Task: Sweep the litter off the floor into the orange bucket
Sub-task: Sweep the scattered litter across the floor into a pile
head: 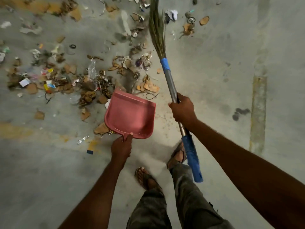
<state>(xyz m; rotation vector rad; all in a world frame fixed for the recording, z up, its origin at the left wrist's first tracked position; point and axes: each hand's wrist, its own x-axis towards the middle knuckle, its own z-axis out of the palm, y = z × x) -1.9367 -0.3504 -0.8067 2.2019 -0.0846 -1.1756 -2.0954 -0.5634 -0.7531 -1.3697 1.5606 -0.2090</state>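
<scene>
My left hand (121, 147) grips the short handle of a pink dustpan (130, 115), which is empty and points its mouth toward the litter. My right hand (183, 110) grips the grey metal shaft of a grass broom (168, 75); its bristles (156, 28) reach forward over the floor, and its blue-wrapped end (192, 161) hangs beside my right leg. Litter (69, 76) of cardboard scraps, foil, plastic and paper is spread over the concrete ahead and to the left of the dustpan. No orange bucket is in view.
More scraps (189, 22) lie at the far end near the bristles. My sandalled feet (146, 177) stand just behind the dustpan. Worn yellow paint lines (258, 109) run along the right of the concrete floor, and a dark stain (240, 113) marks it.
</scene>
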